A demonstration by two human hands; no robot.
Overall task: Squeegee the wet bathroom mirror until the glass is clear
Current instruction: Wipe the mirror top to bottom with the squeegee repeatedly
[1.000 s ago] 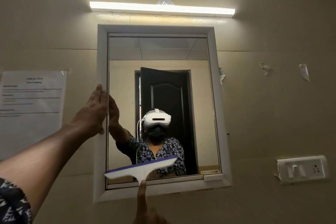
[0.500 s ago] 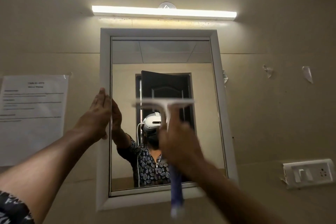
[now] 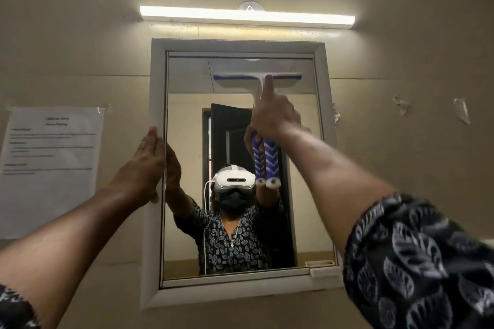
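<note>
Squeegee [image 3: 258, 82] high on the mirror [image 3: 187, 120]

Your right hand [image 3: 275, 117] grips its handle; left hand [image 3: 144, 165], fingers together, lies flat on the frame at 9 o'clock. Light [image 3: 247, 15] at 12, notice [image 3: 50, 165] left.

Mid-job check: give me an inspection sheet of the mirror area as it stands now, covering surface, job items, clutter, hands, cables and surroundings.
Surface: white-framed rectangular wall mirror; glass reflects clearly, no droplets or streaks discernible.
Job's things: white squeegee with blue-and-white handle, blade level near the top of the glass, right of centre.
Clutter: small white tab at the frame's lower right corner.
Grippers: left hand flat against the frame's left edge; right hand gripping the squeegee handle, index finger extended up it.
Cables: white cord, seen only in the reflection, hanging from the headset.
Surroundings: lit white tube light above; printed paper notice taped left; torn tape scraps on the beige wall right.
</note>
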